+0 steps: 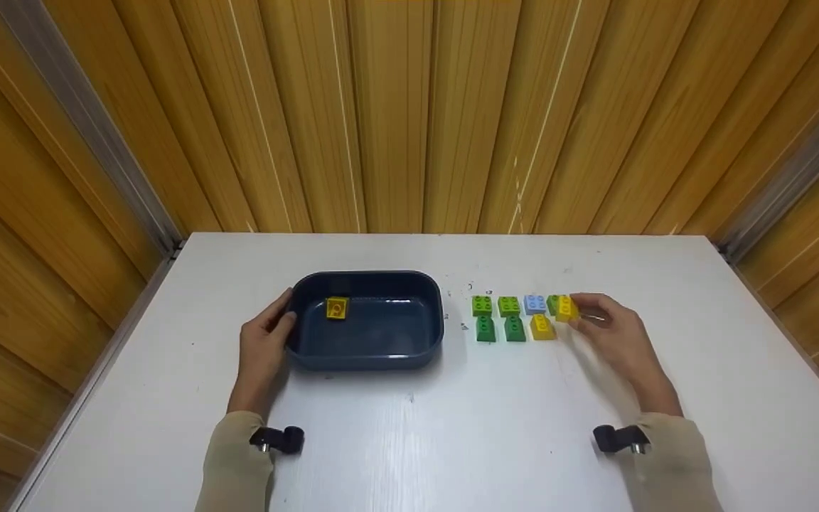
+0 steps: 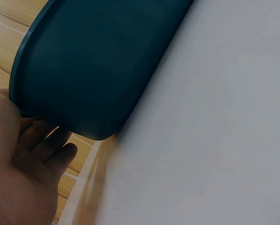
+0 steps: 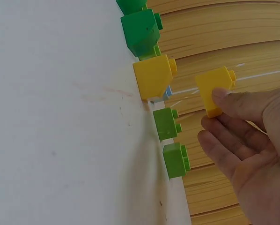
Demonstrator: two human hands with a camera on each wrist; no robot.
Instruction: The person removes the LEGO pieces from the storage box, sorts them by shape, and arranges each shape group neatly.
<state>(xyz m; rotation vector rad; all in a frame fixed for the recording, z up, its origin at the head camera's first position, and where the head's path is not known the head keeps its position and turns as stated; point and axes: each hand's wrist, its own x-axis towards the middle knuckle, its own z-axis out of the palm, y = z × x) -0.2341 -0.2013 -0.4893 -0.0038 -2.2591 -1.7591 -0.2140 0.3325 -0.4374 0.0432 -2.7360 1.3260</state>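
My left hand [image 1: 261,338] grips the left end of a dark blue rectangular tub [image 1: 367,361]; the left wrist view shows fingers behind the tub's end wall [image 2: 84,93]. Inside the tub lies a yellow toy building block [image 1: 336,308], its hollow underside showing. Over at the right, my right hand [image 1: 616,334] pinches a yellow sloped building block [image 1: 564,308] between thumb and fingers. In the right wrist view this yellow block [image 3: 214,89] is held up, apart from another yellow sloped block [image 3: 151,77] standing on the table.
Right of the tub, blocks stand in two rows on the white table [image 1: 480,427]. The back row has light green blocks [image 1: 482,306] and a light blue one [image 1: 534,304]. Dark green sloped blocks [image 1: 515,328] stand in front. A wood-patterned wall [image 1: 395,114] rises behind.
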